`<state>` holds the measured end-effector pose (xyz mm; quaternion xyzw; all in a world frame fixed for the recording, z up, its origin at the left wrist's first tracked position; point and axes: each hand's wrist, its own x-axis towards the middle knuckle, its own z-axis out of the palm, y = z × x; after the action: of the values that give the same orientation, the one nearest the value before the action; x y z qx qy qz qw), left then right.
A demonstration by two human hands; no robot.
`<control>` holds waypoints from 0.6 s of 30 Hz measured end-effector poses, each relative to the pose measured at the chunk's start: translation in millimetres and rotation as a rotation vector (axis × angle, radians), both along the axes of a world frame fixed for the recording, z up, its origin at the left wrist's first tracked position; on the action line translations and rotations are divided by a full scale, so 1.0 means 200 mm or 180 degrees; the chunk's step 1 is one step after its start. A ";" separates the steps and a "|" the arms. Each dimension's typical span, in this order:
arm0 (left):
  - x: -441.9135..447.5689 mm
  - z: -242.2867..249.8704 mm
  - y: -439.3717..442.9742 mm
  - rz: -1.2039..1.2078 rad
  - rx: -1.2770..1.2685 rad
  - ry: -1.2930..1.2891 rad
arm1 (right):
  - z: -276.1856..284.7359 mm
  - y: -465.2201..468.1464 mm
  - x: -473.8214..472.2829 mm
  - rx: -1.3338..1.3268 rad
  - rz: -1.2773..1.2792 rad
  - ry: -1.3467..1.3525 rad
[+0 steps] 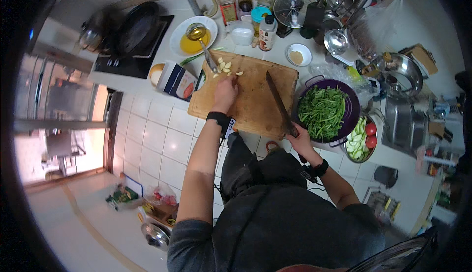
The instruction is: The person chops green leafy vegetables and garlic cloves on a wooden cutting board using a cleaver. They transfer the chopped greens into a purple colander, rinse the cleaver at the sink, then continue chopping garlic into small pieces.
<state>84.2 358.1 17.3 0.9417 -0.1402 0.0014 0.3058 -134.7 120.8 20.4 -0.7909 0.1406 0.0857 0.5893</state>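
A wooden cutting board (254, 91) lies on the counter before me. Peeled garlic cloves (225, 66) are grouped near its upper left part. Just below them is my left hand (225, 90), its fingertips at the nearest cloves; whether it pinches one is hidden. My right hand (301, 139) grips the handle of a kitchen knife (278, 96) at the board's lower right edge, the dark blade slanting up and left over the wood. The handle of a metal ladle (208, 56) reaches onto the board, its bowl resting in a white plate (177, 36) of yellow liquid.
Right of the board stands a purple colander (353, 115) of leafy greens, beside a bowl of sliced vegetable and tomatoes (370, 135). Bottles (266, 34) and a small white bowl (299, 61) are behind it. A box (179, 82) sits left; a black wok (138, 30) rests on the stove.
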 end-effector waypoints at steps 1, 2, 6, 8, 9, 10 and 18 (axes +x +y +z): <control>0.06 -0.02 -0.01 -0.0102 0.0095 0.0043 | 0.00 0.04 -0.03 -0.0052 -0.0092 -0.0016; 0.12 -0.04 -0.02 -0.0196 0.0181 0.0073 | -0.02 0.09 -0.04 -0.0559 -0.0112 -0.0232; 0.27 -0.15 -0.07 -0.0532 0.0280 0.0095 | -0.02 0.27 -0.10 -0.0214 -0.0764 0.0177; 0.30 -0.22 -0.09 -0.0667 0.0346 0.0109 | 0.00 0.34 -0.14 -0.0281 -0.1027 0.0330; 0.32 -0.25 -0.09 -0.0695 0.0307 0.0159 | 0.01 0.37 -0.15 -0.0319 -0.1121 0.0318; 0.33 -0.27 -0.09 -0.0718 0.0247 0.0218 | 0.02 0.39 -0.16 -0.0364 -0.1202 0.0298; 0.13 -0.24 -0.15 -0.1869 -0.1369 0.0628 | 0.05 0.39 -0.14 -0.0695 -0.1262 0.0504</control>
<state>109.8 327.5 -31.2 0.7713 -0.3705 -0.1476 0.4960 -162.5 199.1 30.1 -0.7978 0.3473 0.0143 0.4927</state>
